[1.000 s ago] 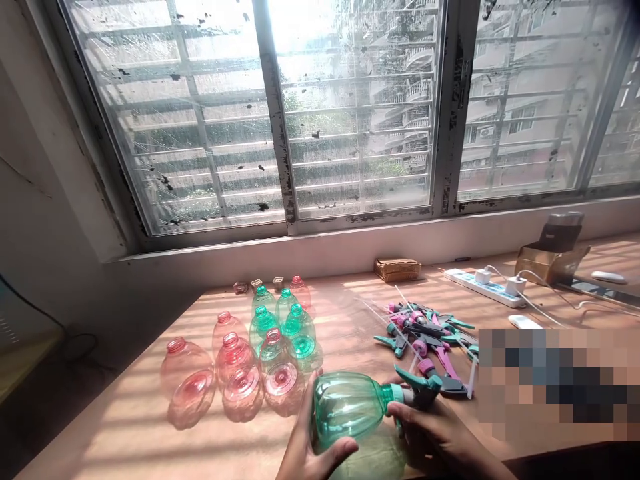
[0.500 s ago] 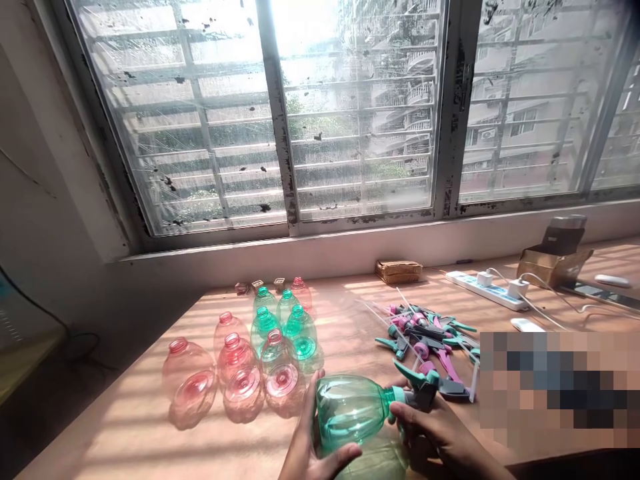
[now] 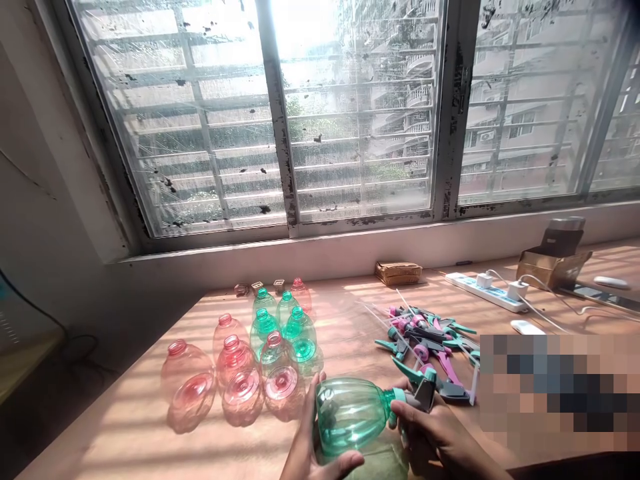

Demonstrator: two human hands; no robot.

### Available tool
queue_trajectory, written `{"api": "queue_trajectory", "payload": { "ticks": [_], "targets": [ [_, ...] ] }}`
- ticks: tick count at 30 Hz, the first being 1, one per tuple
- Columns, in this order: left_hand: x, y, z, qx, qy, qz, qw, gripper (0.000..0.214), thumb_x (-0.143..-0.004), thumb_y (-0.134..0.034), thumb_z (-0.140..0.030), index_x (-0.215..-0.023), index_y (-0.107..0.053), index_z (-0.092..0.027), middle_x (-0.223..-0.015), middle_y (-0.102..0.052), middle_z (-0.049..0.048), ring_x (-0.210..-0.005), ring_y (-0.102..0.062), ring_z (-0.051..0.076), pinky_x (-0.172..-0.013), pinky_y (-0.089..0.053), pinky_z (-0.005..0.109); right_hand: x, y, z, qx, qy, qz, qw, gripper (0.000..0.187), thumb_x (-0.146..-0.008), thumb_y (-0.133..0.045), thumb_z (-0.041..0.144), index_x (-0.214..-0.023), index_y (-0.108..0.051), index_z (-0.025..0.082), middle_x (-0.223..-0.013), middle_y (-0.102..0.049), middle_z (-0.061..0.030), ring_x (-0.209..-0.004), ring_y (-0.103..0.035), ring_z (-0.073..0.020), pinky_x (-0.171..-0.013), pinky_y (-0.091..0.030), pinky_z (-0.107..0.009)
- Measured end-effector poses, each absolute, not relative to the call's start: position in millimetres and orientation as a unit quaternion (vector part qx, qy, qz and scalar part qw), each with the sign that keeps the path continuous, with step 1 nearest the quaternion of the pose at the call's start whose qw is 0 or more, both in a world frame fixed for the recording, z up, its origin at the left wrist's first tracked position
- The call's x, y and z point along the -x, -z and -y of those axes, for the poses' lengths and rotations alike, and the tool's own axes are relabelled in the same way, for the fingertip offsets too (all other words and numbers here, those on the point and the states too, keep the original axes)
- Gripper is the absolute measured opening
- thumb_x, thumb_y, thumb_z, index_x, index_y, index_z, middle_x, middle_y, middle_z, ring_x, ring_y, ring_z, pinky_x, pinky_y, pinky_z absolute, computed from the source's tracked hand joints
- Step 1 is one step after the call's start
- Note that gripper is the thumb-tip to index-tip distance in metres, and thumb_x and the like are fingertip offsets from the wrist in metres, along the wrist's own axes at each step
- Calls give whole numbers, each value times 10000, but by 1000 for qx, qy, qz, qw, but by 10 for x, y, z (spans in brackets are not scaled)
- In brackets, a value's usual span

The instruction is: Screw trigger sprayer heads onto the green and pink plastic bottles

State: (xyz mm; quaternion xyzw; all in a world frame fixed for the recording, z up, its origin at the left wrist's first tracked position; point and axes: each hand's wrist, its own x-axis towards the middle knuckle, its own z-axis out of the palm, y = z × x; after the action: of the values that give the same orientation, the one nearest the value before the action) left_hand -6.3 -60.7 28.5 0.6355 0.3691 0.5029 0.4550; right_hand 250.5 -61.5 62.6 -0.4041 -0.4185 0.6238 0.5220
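Observation:
A clear green plastic bottle (image 3: 350, 413) lies on its side in front of me, just above the wooden table (image 3: 125, 440). My left hand (image 3: 310, 450) wraps round its base end. At the neck my right hand (image 3: 435, 433) is closed round the collar of the green and grey trigger spray head (image 3: 417, 387). A pile of loose green and pink spray heads (image 3: 430, 333) with thin dip tubes lies just beyond my right hand. Several empty pink and green bottles (image 3: 250, 360) stand in a group to the left.
A white power strip (image 3: 487, 288) with plugged chargers and cables runs along the back right. A small brown packet (image 3: 399, 271) sits by the window sill, and a cardboard box (image 3: 553, 261) stands far right. A white remote-like object (image 3: 526, 327) lies near a blurred patch.
The bottle and both hands have barely shifted; my right hand has turned slightly on the spray head at the neck. The view has dipped a little.

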Motion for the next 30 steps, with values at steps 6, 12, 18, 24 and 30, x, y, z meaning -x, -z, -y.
{"api": "queue_trajectory", "payload": {
  "ticks": [6, 12, 18, 24, 30],
  "targets": [
    [63, -278, 593, -646, -509, -381, 423, 1128, -824, -790, -658, -1684, -147, -312, -1712, -326, 150, -1562, -334, 415, -1315, -148, 552, -2477, -566, 600, 403, -605, 407, 553, 599, -594, -974, 599, -977, -737, 205, -668, -759, -6, -580, -628, -175, -585, -464, -289],
    [74, -327, 600, -632, -501, -387, 447, 1199, -750, -825, -713, -1679, -207, -273, -1717, -323, 144, -1610, -195, 437, -1317, -168, 535, -2483, -547, 613, 387, -632, 394, 544, 577, -561, -1010, 537, -961, -750, 213, -758, -764, 0, -687, -657, -185, -648, -460, -289],
    [63, -311, 589, -629, -497, -384, 458, 1189, -756, -841, -680, -1682, -181, -330, -1682, -377, 146, -1520, -408, 436, -1299, -189, 564, -2526, -529, 566, 401, -589, 441, 546, 543, -635, -938, 628, -899, -698, 219, -669, -763, -10, -627, -662, -209, -659, -474, -330],
    [87, -346, 604, -629, -497, -380, 462, 1284, -696, -883, -686, -1686, -184, -263, -1655, -415, 178, -1577, -289, 454, -1292, -237, 545, -2486, -580, 622, 405, -623, 407, 530, 614, -584, -977, 602, -986, -717, 217, -695, -736, 0, -579, -631, -172, -590, -449, -296],
    [47, -335, 604, -631, -497, -382, 458, 1214, -755, -845, -674, -1685, -151, -318, -1707, -352, 137, -1559, -343, 427, -1302, -209, 532, -2503, -542, 581, 396, -610, 419, 544, 551, -619, -949, 625, -880, -671, 227, -654, -749, 4, -591, -646, -188, -605, -470, -303]
  ]
}}
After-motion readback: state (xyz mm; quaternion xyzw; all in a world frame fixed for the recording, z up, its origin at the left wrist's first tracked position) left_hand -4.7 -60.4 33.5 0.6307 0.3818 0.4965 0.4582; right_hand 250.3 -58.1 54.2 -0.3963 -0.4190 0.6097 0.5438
